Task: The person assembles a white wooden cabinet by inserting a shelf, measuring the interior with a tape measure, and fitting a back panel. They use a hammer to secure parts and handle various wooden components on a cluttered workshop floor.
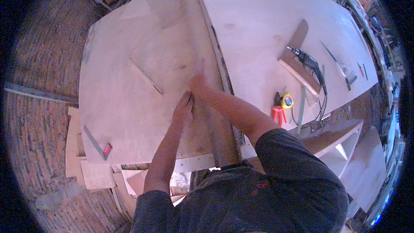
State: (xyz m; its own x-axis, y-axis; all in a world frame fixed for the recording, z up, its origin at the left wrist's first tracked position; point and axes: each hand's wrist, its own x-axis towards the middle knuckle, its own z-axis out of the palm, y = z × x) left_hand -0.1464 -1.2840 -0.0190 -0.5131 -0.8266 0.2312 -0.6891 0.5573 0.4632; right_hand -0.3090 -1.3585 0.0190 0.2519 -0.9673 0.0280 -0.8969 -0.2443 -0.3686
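My left hand rests low over the left plywood sheet, its fingers drawn together at the fingertips. Whatever they may pinch is too small to make out. Just beyond it my right hand is smeared by motion, and its fingers do not show clearly. The two hands meet or nearly touch near the sheet's right side. To their left lies a thin wooden strip. Right of the hands, a long raised edge runs between this sheet and a second, paler one.
On the right sheet lie a power drill beside a wood block, a yellow tape measure, red-handled pliers and a try square. A red-and-grey tool lies at the near left corner. Wood offcuts stand below.
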